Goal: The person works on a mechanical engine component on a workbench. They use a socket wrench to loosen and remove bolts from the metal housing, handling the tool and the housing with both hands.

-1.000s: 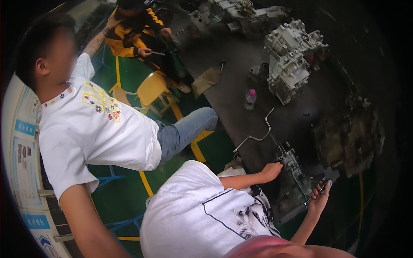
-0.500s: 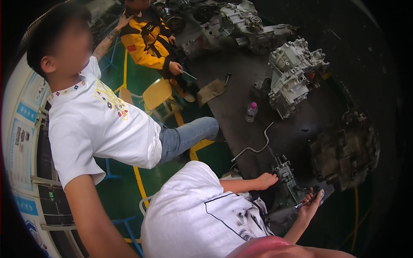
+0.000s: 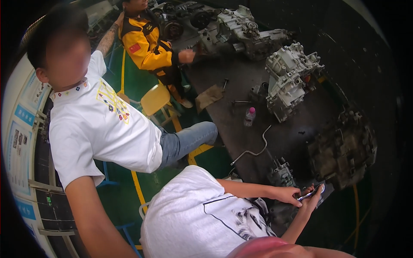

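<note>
Lying between two hands low on the dark workbench [image 3: 301,142] is a small silvery wrench [image 3: 309,195] — just below a small grey metal assembly [image 3: 282,173]. The left hand [image 3: 287,194] curls around its near end, fingers bent, gripping it. The right hand [image 3: 313,201] touches the far end; whether it clamps the wrench, I cannot tell — its fingers look loosely spread.

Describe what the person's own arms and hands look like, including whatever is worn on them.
Both forearms are bare down to the left hand and right hand. There are no gloves, and no watch or band is visible. The white T-shirt has short sleeves and a dark line-drawn print.
</note>
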### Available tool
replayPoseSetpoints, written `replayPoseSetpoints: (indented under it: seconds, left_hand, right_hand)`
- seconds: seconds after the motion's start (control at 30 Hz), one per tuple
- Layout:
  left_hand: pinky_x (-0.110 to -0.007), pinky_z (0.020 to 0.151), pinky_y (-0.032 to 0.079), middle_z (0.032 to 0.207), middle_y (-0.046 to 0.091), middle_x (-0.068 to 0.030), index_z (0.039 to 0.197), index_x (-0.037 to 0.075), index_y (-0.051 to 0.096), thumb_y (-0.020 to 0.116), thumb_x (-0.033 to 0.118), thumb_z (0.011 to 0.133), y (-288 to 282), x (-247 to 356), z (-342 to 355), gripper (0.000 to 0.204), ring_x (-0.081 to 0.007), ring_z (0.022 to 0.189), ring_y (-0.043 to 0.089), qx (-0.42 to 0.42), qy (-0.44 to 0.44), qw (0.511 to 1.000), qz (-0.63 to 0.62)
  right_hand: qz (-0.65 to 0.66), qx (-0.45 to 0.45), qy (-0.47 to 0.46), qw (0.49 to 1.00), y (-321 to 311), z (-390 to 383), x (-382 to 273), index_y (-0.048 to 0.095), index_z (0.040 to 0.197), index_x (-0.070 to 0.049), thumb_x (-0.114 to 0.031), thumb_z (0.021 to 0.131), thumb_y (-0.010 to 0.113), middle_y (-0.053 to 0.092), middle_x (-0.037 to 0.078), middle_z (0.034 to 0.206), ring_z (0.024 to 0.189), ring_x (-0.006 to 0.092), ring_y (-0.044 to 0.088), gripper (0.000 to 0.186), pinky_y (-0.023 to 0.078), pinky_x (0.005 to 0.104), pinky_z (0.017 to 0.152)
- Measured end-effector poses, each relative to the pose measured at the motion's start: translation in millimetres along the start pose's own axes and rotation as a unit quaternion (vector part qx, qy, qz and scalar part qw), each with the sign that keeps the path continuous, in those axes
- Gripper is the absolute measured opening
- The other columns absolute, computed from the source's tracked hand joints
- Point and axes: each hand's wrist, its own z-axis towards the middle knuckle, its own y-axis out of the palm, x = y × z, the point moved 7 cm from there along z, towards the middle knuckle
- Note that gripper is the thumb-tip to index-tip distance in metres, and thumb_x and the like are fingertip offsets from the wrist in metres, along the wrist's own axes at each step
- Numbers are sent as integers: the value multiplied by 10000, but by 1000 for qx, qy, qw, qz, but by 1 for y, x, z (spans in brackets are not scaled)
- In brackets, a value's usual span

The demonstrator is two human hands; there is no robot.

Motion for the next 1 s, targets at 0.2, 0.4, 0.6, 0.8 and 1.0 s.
replayPoseSetpoints:
  seconds: [0.2, 0.4, 0.6, 0.8, 1.0]
  left_hand:
    - [-307, 436, 466, 691, 549, -94, 1042, -21, 447, 523, 160, 926, 21, 11, -4, 228, -183, 481, 568, -5, -113, 989, -95]
    - [-310, 412, 454, 647, 538, -85, 946, -6, 446, 487, 117, 909, 11, 21, 11, 135, -183, 458, 557, -25, -117, 991, -63]
    - [-319, 424, 473, 675, 564, -101, 960, -25, 477, 508, 115, 895, -13, 26, 18, 158, -194, 488, 586, -55, -136, 989, -22]
    - [-301, 498, 525, 803, 626, -116, 1081, -43, 535, 615, 219, 895, -61, 41, -4, 331, -190, 595, 636, -74, -146, 986, -42]
    - [-279, 514, 535, 880, 638, -125, 1091, -37, 549, 667, 180, 861, -113, 33, -7, 337, -171, 672, 654, 16, -154, 984, -88]
  right_hand:
    - [-404, 73, -214, 886, -36, -13, -32, 590, 1095, 33, -474, 912, 566, 627, 85, 772, 745, 238, 613, 540, 493, 316, 679]
    - [-380, 61, -406, 829, -35, 13, -46, 572, 1097, 40, -444, 956, 468, 617, 111, 930, 942, 239, 567, 515, 423, 345, 879]
    - [-55, -254, -207, 943, 1, 36, -17, 519, 852, -52, -423, 935, 400, 519, 56, 731, 720, 163, 495, 398, 396, 317, 713]
    - [10, -80, -241, 967, -19, 42, -11, 562, 863, -54, -453, 909, 431, 529, 52, 696, 659, 169, 508, 423, 405, 289, 627]
    - [24, 90, -272, 958, -25, 38, -14, 545, 795, -72, -487, 915, 458, 516, 24, 654, 605, 122, 479, 440, 367, 252, 562]
